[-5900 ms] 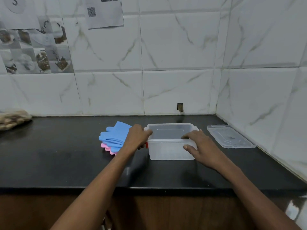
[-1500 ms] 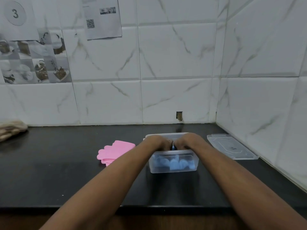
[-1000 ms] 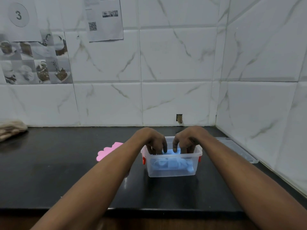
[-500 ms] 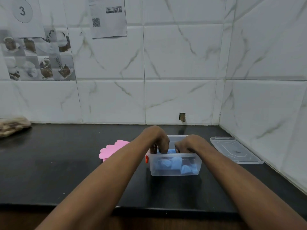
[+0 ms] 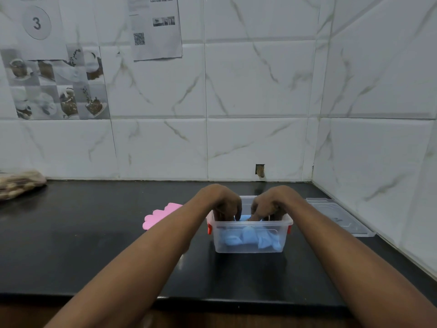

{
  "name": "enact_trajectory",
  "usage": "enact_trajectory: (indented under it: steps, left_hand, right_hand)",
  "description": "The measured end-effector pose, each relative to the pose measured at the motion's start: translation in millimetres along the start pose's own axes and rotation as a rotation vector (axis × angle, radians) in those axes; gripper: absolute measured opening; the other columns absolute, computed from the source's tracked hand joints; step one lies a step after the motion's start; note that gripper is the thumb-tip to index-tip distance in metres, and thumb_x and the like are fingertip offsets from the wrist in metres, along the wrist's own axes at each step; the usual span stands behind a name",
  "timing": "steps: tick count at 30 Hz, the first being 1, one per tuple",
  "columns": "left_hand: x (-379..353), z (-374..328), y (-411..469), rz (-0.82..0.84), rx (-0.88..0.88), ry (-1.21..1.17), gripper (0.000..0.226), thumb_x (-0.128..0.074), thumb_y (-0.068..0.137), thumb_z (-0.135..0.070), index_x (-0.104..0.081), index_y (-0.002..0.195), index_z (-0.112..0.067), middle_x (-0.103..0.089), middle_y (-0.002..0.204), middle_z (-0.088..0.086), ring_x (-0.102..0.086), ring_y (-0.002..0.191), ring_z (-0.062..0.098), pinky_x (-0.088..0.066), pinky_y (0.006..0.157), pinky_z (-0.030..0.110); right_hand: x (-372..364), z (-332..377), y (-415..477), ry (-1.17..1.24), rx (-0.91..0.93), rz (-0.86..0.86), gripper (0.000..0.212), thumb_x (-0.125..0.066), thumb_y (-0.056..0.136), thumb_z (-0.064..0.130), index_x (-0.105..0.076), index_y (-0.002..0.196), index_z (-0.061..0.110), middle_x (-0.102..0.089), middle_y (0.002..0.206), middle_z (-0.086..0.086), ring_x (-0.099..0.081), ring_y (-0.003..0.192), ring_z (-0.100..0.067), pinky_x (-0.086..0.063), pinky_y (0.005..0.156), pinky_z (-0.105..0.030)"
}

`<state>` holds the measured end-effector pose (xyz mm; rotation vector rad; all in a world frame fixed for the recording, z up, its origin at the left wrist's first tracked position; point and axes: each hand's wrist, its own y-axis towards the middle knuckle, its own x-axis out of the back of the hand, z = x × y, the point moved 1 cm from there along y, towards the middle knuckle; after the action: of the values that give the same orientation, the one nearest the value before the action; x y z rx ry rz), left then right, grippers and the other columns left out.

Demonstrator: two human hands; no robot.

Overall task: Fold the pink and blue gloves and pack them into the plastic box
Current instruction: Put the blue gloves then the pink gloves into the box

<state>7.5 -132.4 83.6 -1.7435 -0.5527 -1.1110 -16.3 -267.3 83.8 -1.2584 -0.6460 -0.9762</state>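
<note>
Head view. Black countertop [image 5: 94, 245] with a wooden front below its near edge; white marble-pattern tiled wall [image 5: 248, 102] behind it and along the right, forming a corner. Landmark: plastic box [image 5: 250, 248], clear, with red clips [image 5: 209, 229] at its ends, standing on the countertop.

- Behind the box, low on the wall: a small dark hole [image 5: 260, 170].
- Right of the box, near the side wall: clear lid [image 5: 340, 216], lying flat.
- Just left of the box: pink gloves [image 5: 158, 217], flat on the countertop, partly hidden by the left forearm.
- Far left of the box, at the wall: a brown mottled bag [image 5: 19, 184].
- Above and left of the box: a sheet with a QR code [image 5: 156, 27] and a sheet marked "3" [image 5: 36, 22].

Blue gloves [image 5: 248, 236] lie bunched inside the box, seen through its near wall.

Left hand [image 5: 222, 200] and right hand [image 5: 274, 200] both reach over the rim, knuckles up, fingers bent downward, tips on the blue gloves. Pinching or only pressing: cannot tell.
</note>
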Motion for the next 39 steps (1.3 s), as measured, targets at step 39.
enact_trajectory:
  steps: [39]
  left_hand:
    - [-109, 198, -35, -1.149, 0.452, -0.928, 0.027, -0.071, 0.081, -0.017, -0.072, 0.106, -0.007, -0.075, 0.105, 0.011, -0.067, 0.102, 0.029, -0.05, 0.087, 0.031]
  right_hand:
    - [-124, 182, 3, 0.438, 0.158, -0.489, 0.064, -0.05, 0.095, 0.013, -0.019, 0.144, -0.013, -0.044, 0.141, -0.026, -0.045, 0.129, -0.036, -0.04, 0.1, -0.035]
